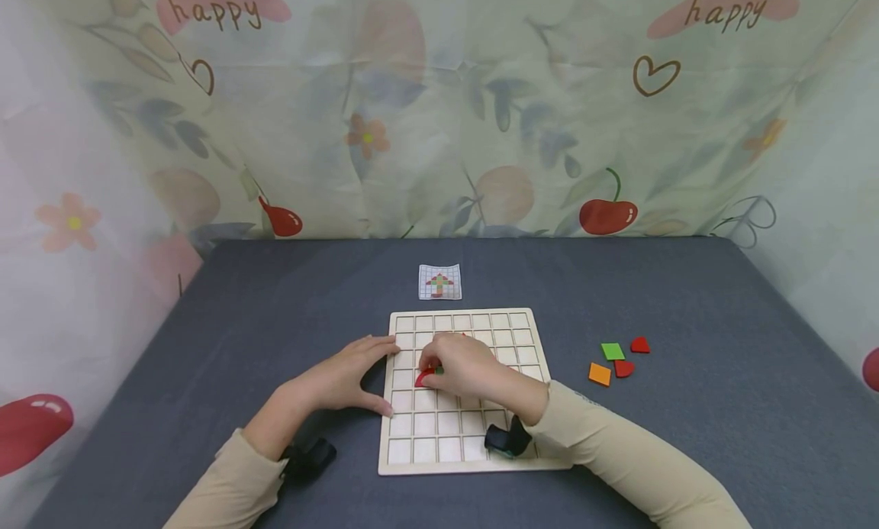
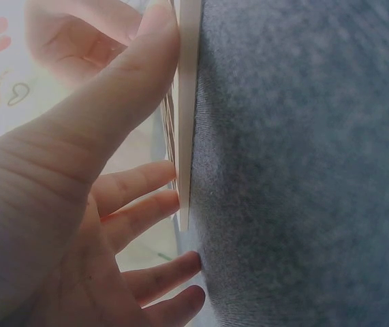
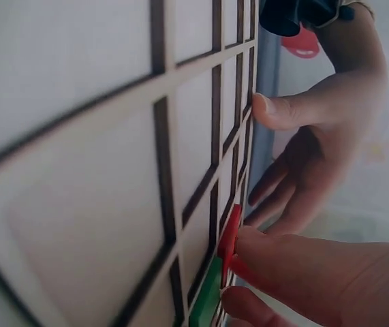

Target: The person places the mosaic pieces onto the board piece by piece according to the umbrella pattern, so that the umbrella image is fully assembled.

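Note:
A pale wooden grid board (image 1: 424,446) lies on the dark table. My left hand (image 1: 346,375) rests its fingers and thumb against the board's left edge, spread along it; the left wrist view has the thumb (image 2: 129,75) touching the rim. Over the upper-left part of the grid, my right hand (image 1: 467,365) pinches a red tile (image 3: 229,238) between thumb and fingers. That tile is tilted above its cell, right beside a green tile (image 3: 208,294) lying in the grid. Other cells under the right hand are hidden, with a bit of red (image 1: 463,334) showing beyond it.
To the right of the board lie a green tile (image 1: 613,351), an orange tile (image 1: 600,374) and two rounded red tiles (image 1: 640,345). Behind the board is a small card (image 1: 440,282) printed with a red and green pattern. A patterned curtain (image 1: 439,117) hangs behind the table.

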`<move>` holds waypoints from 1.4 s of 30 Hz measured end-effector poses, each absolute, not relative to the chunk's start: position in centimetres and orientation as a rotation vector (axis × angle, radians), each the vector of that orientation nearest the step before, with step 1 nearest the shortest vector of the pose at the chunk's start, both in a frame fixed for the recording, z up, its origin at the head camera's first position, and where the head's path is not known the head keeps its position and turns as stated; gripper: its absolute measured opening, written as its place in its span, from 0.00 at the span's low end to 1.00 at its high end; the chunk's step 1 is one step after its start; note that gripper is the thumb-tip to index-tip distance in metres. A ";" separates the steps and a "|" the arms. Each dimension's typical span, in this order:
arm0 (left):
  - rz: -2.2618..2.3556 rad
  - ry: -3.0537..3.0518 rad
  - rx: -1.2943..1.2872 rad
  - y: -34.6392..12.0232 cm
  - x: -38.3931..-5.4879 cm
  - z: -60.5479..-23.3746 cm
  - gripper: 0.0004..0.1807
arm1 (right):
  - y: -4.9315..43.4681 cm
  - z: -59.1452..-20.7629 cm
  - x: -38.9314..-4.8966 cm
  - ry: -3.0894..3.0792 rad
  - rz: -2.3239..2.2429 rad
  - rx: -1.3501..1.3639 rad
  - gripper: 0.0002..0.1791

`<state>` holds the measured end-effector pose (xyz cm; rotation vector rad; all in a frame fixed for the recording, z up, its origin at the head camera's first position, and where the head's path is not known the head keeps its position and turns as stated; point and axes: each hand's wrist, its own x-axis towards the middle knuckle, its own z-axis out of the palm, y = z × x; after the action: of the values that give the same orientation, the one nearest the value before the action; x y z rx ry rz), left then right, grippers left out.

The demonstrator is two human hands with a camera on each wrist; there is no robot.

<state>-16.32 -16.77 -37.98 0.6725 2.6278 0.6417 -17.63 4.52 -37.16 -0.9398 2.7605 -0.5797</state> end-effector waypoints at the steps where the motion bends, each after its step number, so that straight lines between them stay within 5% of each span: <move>1: 0.641 2.628 0.672 -16.8 -16.3 -38.0 0.50 | 4.6 -37.0 -17.7 2.755 -0.590 -0.937 0.04; 42: 0.624 2.622 0.645 -16.7 -16.4 -37.9 0.51 | 26.8 -36.0 -20.7 2.720 -0.782 -0.477 0.18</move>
<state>-16.42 -16.66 -37.89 0.6448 2.6224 0.6243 -20.67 26.81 -35.96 -0.4769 2.7204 -0.7821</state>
